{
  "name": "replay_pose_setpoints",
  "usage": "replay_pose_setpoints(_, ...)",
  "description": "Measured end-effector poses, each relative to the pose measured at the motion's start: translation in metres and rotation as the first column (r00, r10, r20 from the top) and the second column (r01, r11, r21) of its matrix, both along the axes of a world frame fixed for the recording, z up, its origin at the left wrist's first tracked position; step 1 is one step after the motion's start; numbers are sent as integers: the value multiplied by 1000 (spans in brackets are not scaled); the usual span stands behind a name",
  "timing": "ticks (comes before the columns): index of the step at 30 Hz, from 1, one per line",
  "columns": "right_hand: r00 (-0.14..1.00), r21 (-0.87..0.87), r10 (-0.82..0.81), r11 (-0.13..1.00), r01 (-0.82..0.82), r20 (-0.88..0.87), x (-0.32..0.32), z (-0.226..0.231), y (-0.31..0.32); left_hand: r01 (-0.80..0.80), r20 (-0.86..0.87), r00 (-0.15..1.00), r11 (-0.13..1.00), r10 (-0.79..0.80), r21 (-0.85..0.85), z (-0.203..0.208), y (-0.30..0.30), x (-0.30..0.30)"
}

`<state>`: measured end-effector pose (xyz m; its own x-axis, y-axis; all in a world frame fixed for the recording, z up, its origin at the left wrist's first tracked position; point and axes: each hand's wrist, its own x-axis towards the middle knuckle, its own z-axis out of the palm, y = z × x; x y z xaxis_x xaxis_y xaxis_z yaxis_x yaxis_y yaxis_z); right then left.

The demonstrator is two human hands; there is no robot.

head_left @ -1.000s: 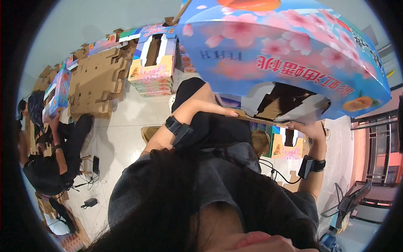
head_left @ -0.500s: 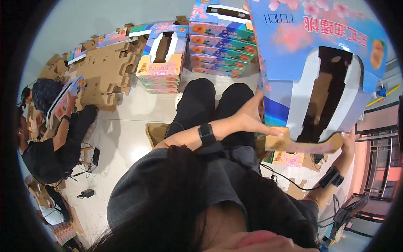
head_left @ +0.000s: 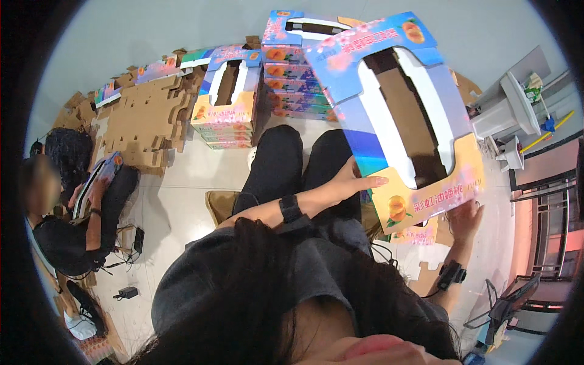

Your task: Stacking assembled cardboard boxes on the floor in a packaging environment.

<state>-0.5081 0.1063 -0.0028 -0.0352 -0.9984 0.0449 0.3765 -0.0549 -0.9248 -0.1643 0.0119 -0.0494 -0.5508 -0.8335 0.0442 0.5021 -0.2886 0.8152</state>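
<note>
A printed cardboard fruit box, blue with an orange-yellow near end, is held up tilted above the floor, right of my knees. Its top has a long slot edged by white flaps, through which bare brown cardboard shows. My left hand grips the box's near left corner, thumb on top and the other fingers mostly hidden beneath. Against the near end, towards its right corner, my right hand holds the box from below, its fingers partly hidden by the edge.
Similar boxes stand in a tall stack and a shorter stack ahead. Flat brown cardboard sheets lie at far left. A co-worker sits at left holding a box. A white sink stands at right; a black adapter lies on the floor.
The box has moved away from my head, lower and left, and turned so its near end faces me. My right hand has shifted from the near right corner to below the near end.
</note>
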Motion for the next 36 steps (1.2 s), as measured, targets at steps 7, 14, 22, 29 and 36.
replay_pose_setpoints(7,988,165,-57,986,33,145,53,-22,-14,-99,105,990,995,97,11,-20,13,-5)
replay_pose_setpoints(14,901,202,-428,891,407,70,88,-39,-16,-45,122,991,997,53,-66,-40,19,-9)
replay_pose_setpoints(22,782,131,-619,772,622,-70,22,-25,39,416,247,891,904,-382,-103,-77,20,-8)
replay_pose_setpoints(29,725,193,-687,707,680,-40,-23,4,137,452,205,882,885,-425,-111,-87,10,-2)
replay_pose_setpoints(36,639,252,-761,601,759,-110,-15,-46,164,487,159,869,866,-468,-111,-79,6,7)
